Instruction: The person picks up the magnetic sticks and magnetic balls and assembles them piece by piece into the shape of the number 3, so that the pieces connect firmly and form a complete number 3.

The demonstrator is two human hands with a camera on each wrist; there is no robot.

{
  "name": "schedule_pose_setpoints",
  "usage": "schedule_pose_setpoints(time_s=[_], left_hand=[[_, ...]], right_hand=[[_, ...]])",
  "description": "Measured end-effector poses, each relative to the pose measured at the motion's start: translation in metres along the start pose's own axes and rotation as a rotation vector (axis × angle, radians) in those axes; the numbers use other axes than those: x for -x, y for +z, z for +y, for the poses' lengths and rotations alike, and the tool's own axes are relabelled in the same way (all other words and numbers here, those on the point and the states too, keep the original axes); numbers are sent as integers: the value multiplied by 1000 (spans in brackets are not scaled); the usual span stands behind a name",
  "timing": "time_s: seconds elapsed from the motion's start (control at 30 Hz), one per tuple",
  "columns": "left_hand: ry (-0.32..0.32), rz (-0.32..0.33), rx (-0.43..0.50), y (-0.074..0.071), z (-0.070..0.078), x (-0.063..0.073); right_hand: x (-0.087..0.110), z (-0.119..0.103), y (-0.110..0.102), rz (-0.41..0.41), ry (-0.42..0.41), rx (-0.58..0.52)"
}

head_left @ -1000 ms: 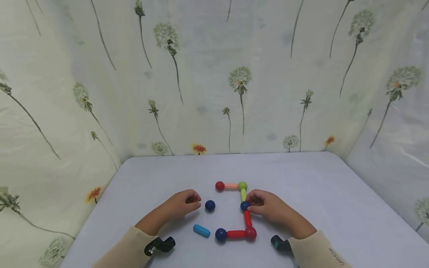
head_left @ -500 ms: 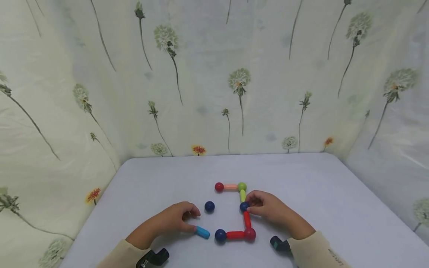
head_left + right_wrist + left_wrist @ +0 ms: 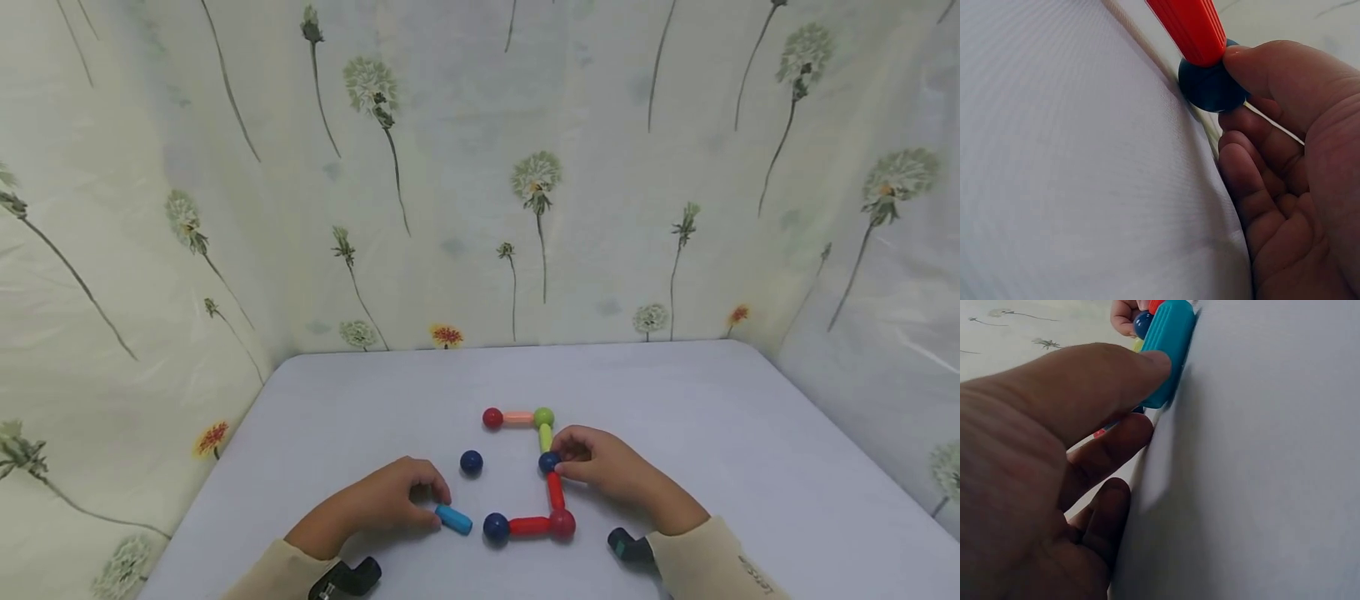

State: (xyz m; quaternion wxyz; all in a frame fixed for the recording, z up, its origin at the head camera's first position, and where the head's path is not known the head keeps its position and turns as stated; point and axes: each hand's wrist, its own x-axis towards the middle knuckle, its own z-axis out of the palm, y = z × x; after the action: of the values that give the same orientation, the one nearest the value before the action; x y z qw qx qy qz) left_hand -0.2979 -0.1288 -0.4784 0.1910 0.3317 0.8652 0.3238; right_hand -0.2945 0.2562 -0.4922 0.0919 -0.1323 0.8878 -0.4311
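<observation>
My left hand (image 3: pixel 397 496) has its thumb and index finger at the near end of a light blue ribbed rod (image 3: pixel 454 519), pinching it low over the table. The left wrist view shows the thumb on the side of that rod (image 3: pixel 1169 353). With thumb and fingers, my right hand (image 3: pixel 607 467) holds a dark blue ball (image 3: pixel 1213 84) in a joined chain. A red rod (image 3: pixel 1191 28) runs from this ball to a red ball (image 3: pixel 562 524). Another red rod (image 3: pixel 529 526) continues left to a second dark blue ball (image 3: pixel 496 527).
Beyond the right hand, a yellow-green rod (image 3: pixel 545 437) leads to a green ball (image 3: pixel 543 417), then a pink rod (image 3: pixel 517 417) and a red ball (image 3: pixel 492 418). One loose dark blue ball (image 3: pixel 471 462) lies on the white table (image 3: pixel 360 392). Flower-patterned cloth (image 3: pixel 450 167) surrounds the table.
My left hand has come down toward the near side, from beside the loose blue ball to the light blue rod, and taken its end. The right hand stays on its ball.
</observation>
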Motion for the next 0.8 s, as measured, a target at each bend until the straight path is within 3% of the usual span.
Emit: schedule_pose_setpoints(time_s=[0.27, 0.8], left_hand=[[28, 21, 3, 4, -1, -2], [-33, 113, 26, 8, 1, -1]], right_hand=[[0, -1, 1, 10, 19, -4], [0, -2, 0, 1, 15, -19]])
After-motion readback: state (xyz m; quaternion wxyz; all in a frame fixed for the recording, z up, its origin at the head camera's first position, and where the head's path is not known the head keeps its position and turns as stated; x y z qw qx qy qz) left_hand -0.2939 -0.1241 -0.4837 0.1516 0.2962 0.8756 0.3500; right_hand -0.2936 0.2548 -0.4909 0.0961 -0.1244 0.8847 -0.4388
